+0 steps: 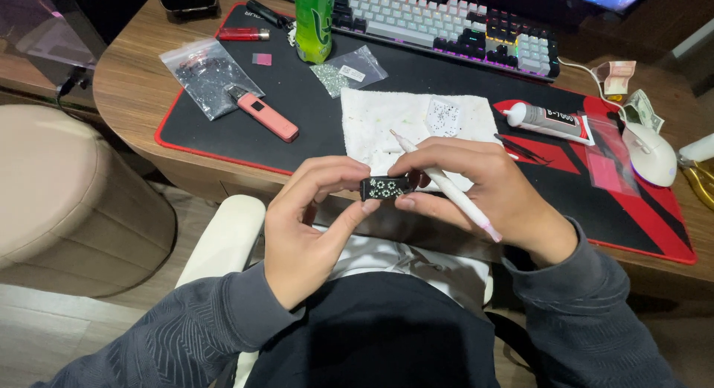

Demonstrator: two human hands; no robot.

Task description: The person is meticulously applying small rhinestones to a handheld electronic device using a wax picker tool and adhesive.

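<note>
Both hands met over the lap at the desk edge. The left hand (305, 224) pinched a small black case (385, 187) studded with stones; the right hand (483, 191) gripped its other end and a white pen (446, 186). Beyond lay a towel (387, 120), glue tube (550, 122) and keyboard (446, 24).

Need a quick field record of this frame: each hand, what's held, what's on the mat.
left hand: grips small black piece with rhinestone flowers
right hand: touches the piece, holds white pen-like stick
surface: black and red desk mat
on mat: white towel, glue tube, bags of rhinestones, pink device, green can
</note>
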